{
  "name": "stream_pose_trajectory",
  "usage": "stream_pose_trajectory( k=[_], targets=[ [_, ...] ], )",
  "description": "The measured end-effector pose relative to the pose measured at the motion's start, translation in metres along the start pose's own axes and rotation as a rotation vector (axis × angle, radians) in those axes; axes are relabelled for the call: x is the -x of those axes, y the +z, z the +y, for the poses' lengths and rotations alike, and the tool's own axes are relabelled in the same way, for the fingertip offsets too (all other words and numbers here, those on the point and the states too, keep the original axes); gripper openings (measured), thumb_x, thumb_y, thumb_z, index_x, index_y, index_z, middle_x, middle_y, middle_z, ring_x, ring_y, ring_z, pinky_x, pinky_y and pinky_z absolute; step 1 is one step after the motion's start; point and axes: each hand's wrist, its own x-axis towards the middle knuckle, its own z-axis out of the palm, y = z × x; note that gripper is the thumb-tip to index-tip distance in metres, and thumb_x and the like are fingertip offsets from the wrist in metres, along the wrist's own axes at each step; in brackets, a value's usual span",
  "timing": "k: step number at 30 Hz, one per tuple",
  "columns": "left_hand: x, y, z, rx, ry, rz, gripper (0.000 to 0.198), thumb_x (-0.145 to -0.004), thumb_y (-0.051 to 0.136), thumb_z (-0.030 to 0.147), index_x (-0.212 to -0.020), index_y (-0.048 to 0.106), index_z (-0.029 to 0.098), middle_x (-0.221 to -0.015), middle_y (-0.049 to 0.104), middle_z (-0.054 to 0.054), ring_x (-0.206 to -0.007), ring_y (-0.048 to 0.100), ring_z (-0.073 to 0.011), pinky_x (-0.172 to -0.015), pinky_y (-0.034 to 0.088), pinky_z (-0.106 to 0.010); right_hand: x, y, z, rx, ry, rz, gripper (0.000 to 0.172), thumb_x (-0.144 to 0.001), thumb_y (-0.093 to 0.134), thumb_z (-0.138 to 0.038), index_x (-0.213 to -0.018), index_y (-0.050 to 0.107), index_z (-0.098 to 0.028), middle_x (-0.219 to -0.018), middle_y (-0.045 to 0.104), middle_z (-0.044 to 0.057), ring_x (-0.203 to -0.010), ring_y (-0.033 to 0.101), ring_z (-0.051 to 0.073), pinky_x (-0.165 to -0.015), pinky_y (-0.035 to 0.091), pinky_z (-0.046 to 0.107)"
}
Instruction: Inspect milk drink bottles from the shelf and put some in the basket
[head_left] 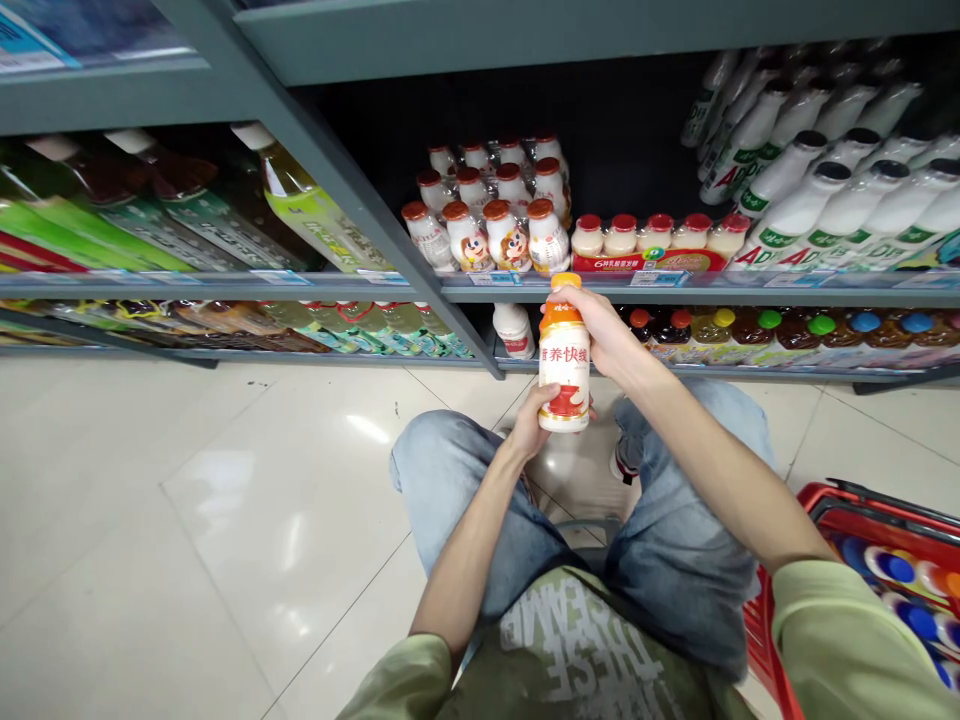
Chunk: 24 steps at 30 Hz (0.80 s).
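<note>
- The drink bottle [564,350] stands almost upright between the two hands, in front of the shelf edge [787,296] and above the gap between the knees; it has an orange cap, an orange neck band and a white body with red lettering, its printed front facing up toward the wearer.
- The left hand [529,428] is closed round the lower part of the drink bottle; its thumb lies across the front over the red print, and fingertips show at the far side.
- The right hand [600,325] is curled round the upper part, just below the cap, from the right; some of its fingers are hidden behind the drink bottle, so I cannot tell how each one sits.
- Just left of the drink bottle, on the bottom shelf, is a white bottle [514,330]; to the right runs a row of bottles with coloured caps [772,335].
- On the shelf above sit small bottles with orange-red caps [506,235], a pack with red lids [660,240] and, farther right, white bottles with black caps [795,220].
- A red basket [769,640] stands by the right knee; blue-capped bottles [896,567] lie in it.
</note>
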Motion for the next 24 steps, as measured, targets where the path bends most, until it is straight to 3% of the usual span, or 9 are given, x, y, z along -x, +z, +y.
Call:
stream_pose_trajectory(
  k=[11, 16, 21, 24],
  targets=[
    [0.0, 0.0, -0.001, 0.029, 0.0, 0.017, 0.06, -0.07, 0.069, 0.058, -0.099, 0.07, 0.005, -0.088, 0.072, -0.02, -0.085, 0.073, -0.0396, -0.063, 0.06, -0.041, 0.0, 0.001, 0.002, -0.011, -0.023, 0.011, 0.017, -0.072, 0.073, -0.019, -0.082, 0.058, -0.018, -0.066, 0.063, 0.0, -0.059, 0.061, 0.015, -0.056, 0.053, 0.028],
    [-0.002, 0.001, -0.001, 0.013, 0.001, 0.05, 0.058, -0.068, 0.073, 0.053, -0.104, 0.069, 0.007, -0.092, 0.073, -0.017, -0.089, 0.072, -0.0371, -0.07, 0.059, -0.041, 0.003, 0.002, 0.0, -0.053, -0.055, 0.006, 0.022, -0.069, 0.075, -0.022, -0.081, 0.057, -0.02, -0.061, 0.06, -0.003, -0.054, 0.057, 0.014, -0.054, 0.051, 0.028],
    [-0.01, -0.009, -0.006, -0.223, 0.234, 0.246, 0.055, -0.079, 0.075, 0.053, -0.117, 0.065, 0.015, -0.11, 0.072, -0.01, -0.102, 0.068, -0.0281, -0.087, 0.055, -0.036, -0.009, 0.0, 0.005, -0.039, -0.151, 0.127, 0.028, -0.068, 0.08, -0.022, -0.087, 0.059, -0.019, -0.066, 0.062, -0.004, -0.059, 0.061, 0.013, -0.057, 0.051, 0.026],
    [-0.011, -0.012, -0.008, -0.457, 0.287, 0.289, 0.054, -0.084, 0.075, 0.052, -0.122, 0.062, 0.016, -0.111, 0.071, -0.008, -0.103, 0.066, -0.0249, -0.091, 0.051, -0.032, -0.015, -0.001, 0.01, -0.04, -0.137, 0.179, 0.032, -0.069, 0.082, -0.02, -0.091, 0.059, -0.018, -0.071, 0.064, -0.003, -0.06, 0.063, 0.013, -0.058, 0.052, 0.026]
  ],
)
